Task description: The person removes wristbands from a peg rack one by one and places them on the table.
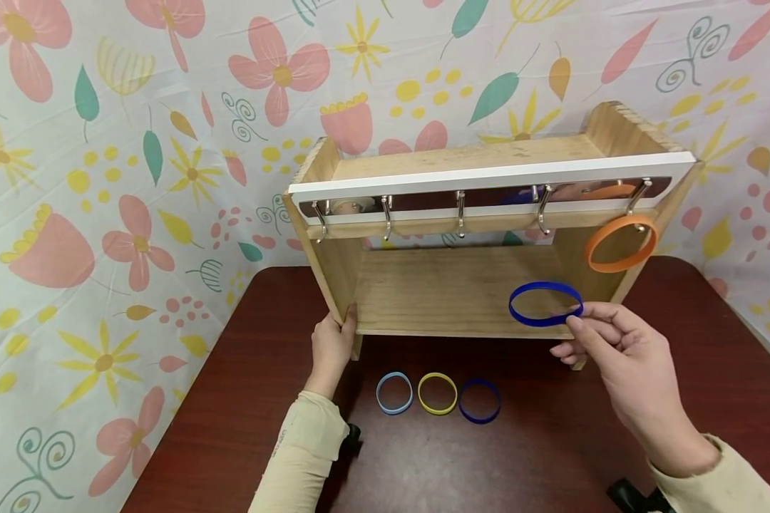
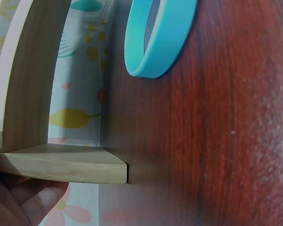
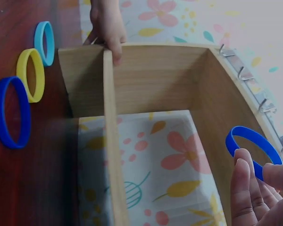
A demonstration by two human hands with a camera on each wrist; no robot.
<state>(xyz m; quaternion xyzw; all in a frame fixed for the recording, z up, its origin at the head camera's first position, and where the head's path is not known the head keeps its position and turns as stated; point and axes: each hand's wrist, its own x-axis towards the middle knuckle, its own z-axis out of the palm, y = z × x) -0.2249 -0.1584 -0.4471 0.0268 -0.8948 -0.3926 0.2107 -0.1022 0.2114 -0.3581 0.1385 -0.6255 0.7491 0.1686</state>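
My right hand (image 1: 638, 377) pinches a blue silicone wristband (image 1: 539, 323) between thumb and fingers, in front of the wooden rack's lower shelf (image 1: 449, 292) and below the hook rail. In the right wrist view the held wristband (image 3: 233, 143) tilts near the metal hooks (image 3: 245, 74). At the rack's lower left side, my left hand (image 1: 331, 349) grips the side panel, its thumb on the front edge. An orange wristband (image 1: 606, 268) hangs from the rightmost hook (image 1: 639, 196); the other hooks in the head view carry nothing.
On the dark red table (image 1: 231, 427) before the rack lie a light blue wristband (image 1: 394, 411), a yellow wristband (image 1: 438, 411) and a second blue wristband (image 1: 479, 420), in a row. A flower-printed cloth (image 1: 186, 92) hangs behind.
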